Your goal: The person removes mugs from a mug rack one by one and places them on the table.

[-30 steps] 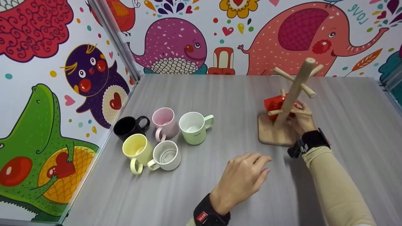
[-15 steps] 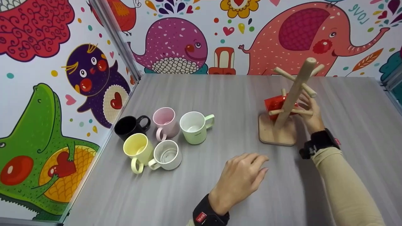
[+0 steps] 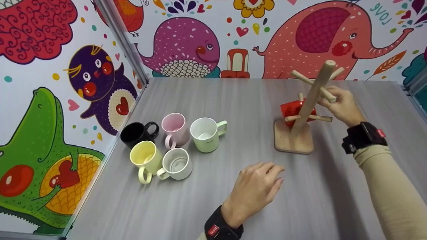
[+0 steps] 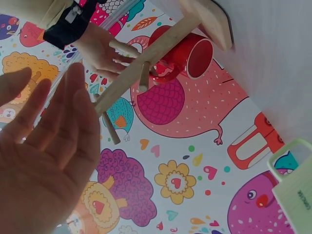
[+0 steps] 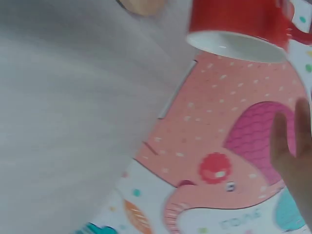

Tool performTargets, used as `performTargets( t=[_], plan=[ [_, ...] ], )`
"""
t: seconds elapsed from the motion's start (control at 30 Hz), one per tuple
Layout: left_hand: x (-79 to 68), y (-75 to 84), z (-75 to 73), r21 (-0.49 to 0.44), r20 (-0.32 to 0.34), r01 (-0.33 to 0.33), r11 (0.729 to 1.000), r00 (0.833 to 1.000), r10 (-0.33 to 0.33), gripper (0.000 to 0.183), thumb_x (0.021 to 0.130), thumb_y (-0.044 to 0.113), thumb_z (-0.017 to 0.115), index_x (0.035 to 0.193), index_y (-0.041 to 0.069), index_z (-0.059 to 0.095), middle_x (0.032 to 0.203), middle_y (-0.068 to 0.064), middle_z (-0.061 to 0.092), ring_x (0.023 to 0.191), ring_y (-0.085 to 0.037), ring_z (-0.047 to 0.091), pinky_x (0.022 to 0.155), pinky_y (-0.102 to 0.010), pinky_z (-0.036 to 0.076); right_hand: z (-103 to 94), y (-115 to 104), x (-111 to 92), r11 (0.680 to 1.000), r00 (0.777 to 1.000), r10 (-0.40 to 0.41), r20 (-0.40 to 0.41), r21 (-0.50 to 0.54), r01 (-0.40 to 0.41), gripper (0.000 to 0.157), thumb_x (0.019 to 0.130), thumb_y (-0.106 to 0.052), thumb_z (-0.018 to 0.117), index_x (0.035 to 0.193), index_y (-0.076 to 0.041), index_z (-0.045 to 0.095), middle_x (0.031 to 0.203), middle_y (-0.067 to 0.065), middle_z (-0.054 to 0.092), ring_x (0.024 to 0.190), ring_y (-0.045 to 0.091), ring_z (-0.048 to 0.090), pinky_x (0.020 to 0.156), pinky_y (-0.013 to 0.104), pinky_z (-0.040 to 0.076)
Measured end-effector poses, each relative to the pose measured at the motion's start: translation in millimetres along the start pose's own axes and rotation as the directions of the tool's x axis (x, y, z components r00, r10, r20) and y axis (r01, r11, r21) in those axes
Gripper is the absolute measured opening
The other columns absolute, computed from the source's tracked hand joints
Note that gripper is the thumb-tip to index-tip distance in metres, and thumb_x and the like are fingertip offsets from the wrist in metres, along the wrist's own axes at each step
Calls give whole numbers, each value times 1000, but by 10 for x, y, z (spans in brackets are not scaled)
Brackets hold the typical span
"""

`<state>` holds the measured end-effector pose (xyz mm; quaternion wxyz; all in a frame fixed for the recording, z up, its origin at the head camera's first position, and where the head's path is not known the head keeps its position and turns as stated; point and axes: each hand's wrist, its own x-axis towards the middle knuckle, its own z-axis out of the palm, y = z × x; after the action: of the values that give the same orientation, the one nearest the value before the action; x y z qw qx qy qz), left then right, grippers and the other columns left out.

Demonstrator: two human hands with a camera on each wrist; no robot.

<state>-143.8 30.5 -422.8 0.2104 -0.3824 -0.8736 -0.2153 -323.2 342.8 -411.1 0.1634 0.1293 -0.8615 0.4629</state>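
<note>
The red mug (image 3: 293,111) hangs tilted at the back of the wooden mug tree (image 3: 312,100), partly hidden by its post. My right hand (image 3: 343,105) is at the tree's right side, fingertips by an upper peg, away from the mug. In the right wrist view its fingers (image 5: 280,139) are extended below the red mug's white mouth. My left hand (image 3: 253,193) hovers over the near part of the table, relaxed and holding nothing. From the left wrist view, the red mug's handle (image 4: 168,75) shows beside the post.
Left on the table (image 3: 233,116) stand a black mug (image 3: 136,135), a pink mug (image 3: 175,128), a pale green mug (image 3: 205,135), a yellow mug (image 3: 146,158) and a white mug (image 3: 176,165). Cartoon-printed walls (image 3: 247,40) rise behind and at the left.
My right hand has left the red mug and moved up and right to the upper peg. The mug stays on the tree. My left hand has barely moved.
</note>
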Motion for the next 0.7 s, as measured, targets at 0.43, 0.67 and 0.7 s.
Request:
performTargets(
  t=[0.43, 0.67, 0.7],
  plan=[
    [-13, 2, 23, 12, -10, 0, 1000, 1000, 1, 13, 93, 19, 74, 106, 14, 74, 101, 5, 73, 89, -9, 70, 74, -20, 54, -17, -64, 262, 940, 886, -208, 415, 335, 63, 32, 107, -5, 44, 123, -8, 72, 109, 0, 74, 102, 8, 67, 85, 22, 46],
    [-13, -8, 23, 24, -13, 4, 1000, 1000, -4, 13, 93, 20, 75, 104, 15, 74, 100, 5, 73, 89, -8, 70, 74, -20, 54, -14, -47, 239, 949, 867, -141, 478, 314, -18, 41, 103, 6, 41, 119, -13, 73, 119, -9, 65, 117, 10, 51, 93, 27, 37],
    [-13, -10, 23, 24, -12, 5, 1000, 1000, -5, 12, 93, 20, 75, 105, 15, 74, 100, 5, 73, 89, -8, 70, 73, -20, 54, -7, -44, 240, 949, 866, -125, 484, 313, -38, 43, 103, 7, 41, 121, -16, 72, 118, -9, 64, 117, 11, 49, 94, 28, 35]
  ],
)
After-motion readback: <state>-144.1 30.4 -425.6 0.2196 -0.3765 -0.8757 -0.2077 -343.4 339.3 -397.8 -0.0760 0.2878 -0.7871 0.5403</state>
